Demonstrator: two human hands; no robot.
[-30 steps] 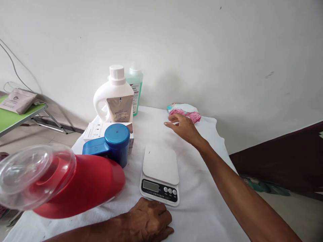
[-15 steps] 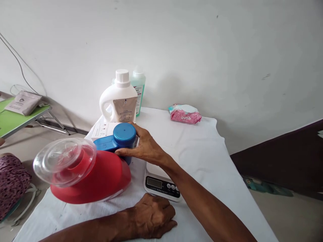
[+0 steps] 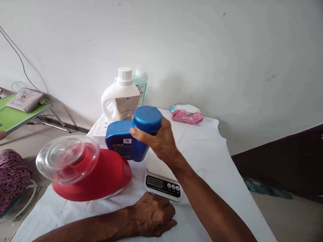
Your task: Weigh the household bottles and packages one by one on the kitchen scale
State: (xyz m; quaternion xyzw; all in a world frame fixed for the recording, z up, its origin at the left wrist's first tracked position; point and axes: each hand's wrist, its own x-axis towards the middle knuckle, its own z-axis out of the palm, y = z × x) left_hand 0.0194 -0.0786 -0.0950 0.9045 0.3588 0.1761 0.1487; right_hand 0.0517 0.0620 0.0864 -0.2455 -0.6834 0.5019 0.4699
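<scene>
My right hand [image 3: 161,137] grips a blue bottle [image 3: 121,137] around its round, capped end, the thumb lying across the near side. The bottle is raised over the far left part of a white digital kitchen scale [image 3: 161,185]; its label faces me. On the cloth just in front of the scale, my left hand [image 3: 154,215] rests as a closed fist, with no object showing in it. A red appliance [image 3: 108,174] with a clear round plastic top [image 3: 54,161] stands to the left, close to the bottle. Behind the bottle, a white box [image 3: 100,132] is partly hidden.
A white handled jug [image 3: 124,89] and a green-tinted bottle [image 3: 142,79] stand at the back by the wall. Farther right lies a pink wipes pack [image 3: 187,116]. A white cloth [image 3: 207,161] covers the table. To the left is a green folding table [image 3: 15,116].
My right hand has lifted the blue bottle and moved it right, from behind the red appliance toward the scale. My left fist has stayed in place. The view has shifted slightly.
</scene>
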